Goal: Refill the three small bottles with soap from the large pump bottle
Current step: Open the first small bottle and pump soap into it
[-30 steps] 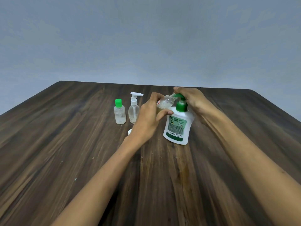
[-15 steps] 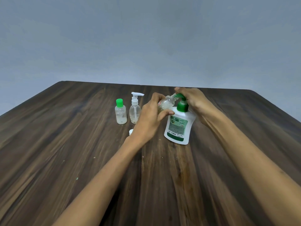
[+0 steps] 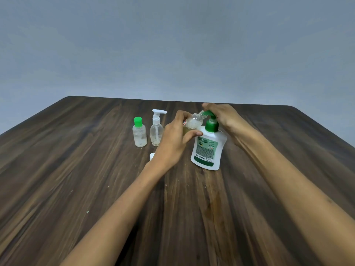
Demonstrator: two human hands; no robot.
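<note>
A: Anything diff vs a sec ago?
B: Barely. Large pump bottle [image 3: 208,148] shifted slightly right; left hand [image 3: 175,139] w/ tilted small bottle [image 3: 194,121] edged along with it, right hand [image 3: 221,116] too
</note>
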